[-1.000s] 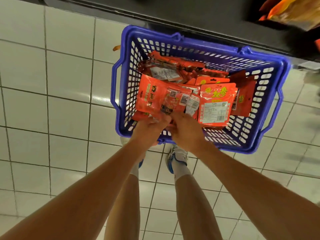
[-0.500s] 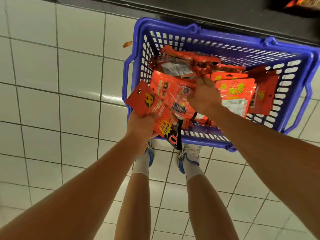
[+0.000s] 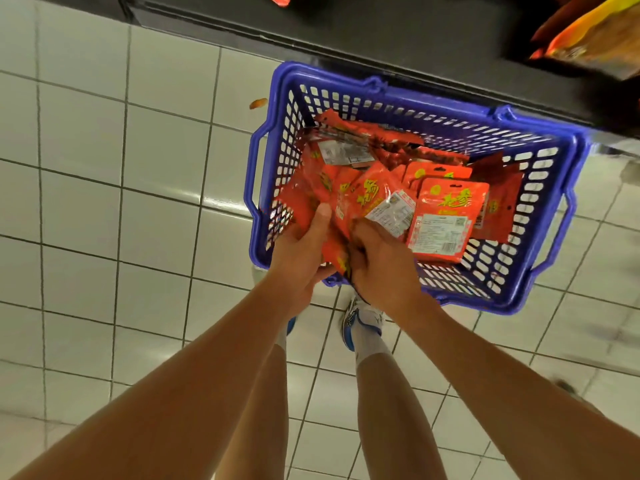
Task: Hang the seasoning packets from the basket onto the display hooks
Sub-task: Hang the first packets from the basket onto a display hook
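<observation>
A blue plastic basket [image 3: 540, 299] stands on the tiled floor, filled with several red and orange seasoning packets [image 3: 443, 220]. Over its near left corner both hands hold a bunch of red packets [image 3: 346, 199]. My left hand [image 3: 301, 251] grips the bunch from the left, thumb on top. My right hand [image 3: 381, 261] closes on the bunch's lower right side. No display hooks are in view.
A dark shelf base [image 3: 346, 32] runs along the top, right behind the basket. Hanging orange packages [image 3: 595, 36] show at the top right. A small orange scrap [image 3: 258, 103] lies on the white tiles left of the basket. My legs and shoes [image 3: 360, 320] are below the hands.
My right hand has pulled back from the middle of the basket and joined my left hand at the near corner. The packets in my left hand now form a thicker bunch.
</observation>
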`<state>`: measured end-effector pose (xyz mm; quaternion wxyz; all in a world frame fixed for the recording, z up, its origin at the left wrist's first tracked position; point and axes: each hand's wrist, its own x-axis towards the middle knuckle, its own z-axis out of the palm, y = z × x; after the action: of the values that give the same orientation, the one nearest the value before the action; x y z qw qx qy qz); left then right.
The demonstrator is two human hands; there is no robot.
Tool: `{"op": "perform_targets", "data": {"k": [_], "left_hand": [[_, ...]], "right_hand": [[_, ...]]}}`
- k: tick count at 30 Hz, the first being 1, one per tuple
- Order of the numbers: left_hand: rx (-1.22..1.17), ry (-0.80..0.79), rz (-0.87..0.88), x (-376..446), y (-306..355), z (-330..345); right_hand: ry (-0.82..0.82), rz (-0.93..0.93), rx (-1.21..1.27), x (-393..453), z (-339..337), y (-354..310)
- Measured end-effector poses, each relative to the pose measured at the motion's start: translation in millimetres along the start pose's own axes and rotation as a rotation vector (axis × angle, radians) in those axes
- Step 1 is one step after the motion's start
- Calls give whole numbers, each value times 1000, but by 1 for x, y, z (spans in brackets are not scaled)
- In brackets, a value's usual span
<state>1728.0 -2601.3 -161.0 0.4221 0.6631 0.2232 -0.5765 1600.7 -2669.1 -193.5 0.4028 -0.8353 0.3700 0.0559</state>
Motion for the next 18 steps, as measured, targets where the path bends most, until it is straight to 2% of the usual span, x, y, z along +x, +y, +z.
{"op": "perform_targets", "data": {"k": [7, 12, 14, 17, 18], "left_hand": [[158, -168, 93, -35, 9, 7], [262, -57, 186, -66, 28, 6], [298, -79, 228, -85, 42, 3], [270, -164, 227, -123, 66, -2], [263, -189, 228, -139, 76, -3]], "right_hand": [[-44, -4, -60, -25, -32, -24], [-142, -67, 19, -35, -87, -47], [-97, 32, 108, -29, -120, -58], [144, 283, 314, -10, -174, -74], [143, 352, 399, -3, -191, -82]]}}
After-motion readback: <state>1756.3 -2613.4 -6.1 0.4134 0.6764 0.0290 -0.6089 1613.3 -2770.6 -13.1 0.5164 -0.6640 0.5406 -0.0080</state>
